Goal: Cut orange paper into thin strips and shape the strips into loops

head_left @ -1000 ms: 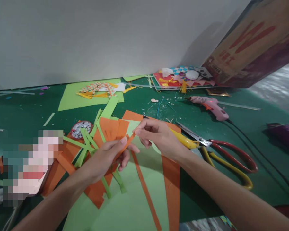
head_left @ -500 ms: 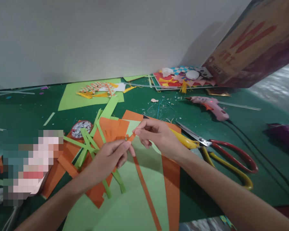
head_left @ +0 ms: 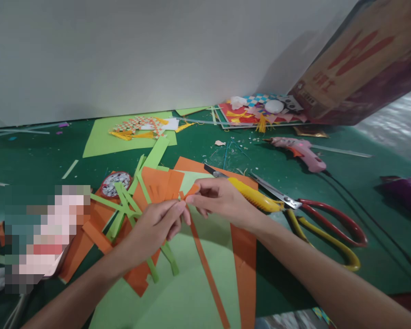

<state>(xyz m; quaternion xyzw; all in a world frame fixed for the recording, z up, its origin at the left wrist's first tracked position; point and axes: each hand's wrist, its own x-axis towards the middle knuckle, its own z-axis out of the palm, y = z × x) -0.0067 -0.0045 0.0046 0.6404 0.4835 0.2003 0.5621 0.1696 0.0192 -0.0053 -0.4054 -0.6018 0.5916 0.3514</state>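
Note:
My left hand (head_left: 166, 218) pinches a narrow orange paper strip (head_left: 205, 260) near its upper end, and the strip trails down over a light green paper sheet (head_left: 164, 301). Close against it, my right hand (head_left: 214, 198) pinches the same end, where a short orange piece shows above the fingertips; whether it is folded or separate I cannot make out. Beneath my left hand lie cut green paper strips (head_left: 123, 201) and orange paper pieces (head_left: 157, 183). Just beyond my right wrist is a yellow-handled knife (head_left: 256, 194), its dark blade tip now uncovered.
Scissors (head_left: 329, 224) with red and yellow handles lie at the right. Behind them is a pink glue gun (head_left: 299, 151) with a black cord. A woven paper piece (head_left: 140, 127) and stacked crafts (head_left: 239, 114) sit at the back. A paper bag (head_left: 356, 64) stands back right.
My right hand has shifted slightly down and left, closer to my left hand, with its fingers lower on the orange end. More of the yellow-handled knife shows. My left hand stays about where it was.

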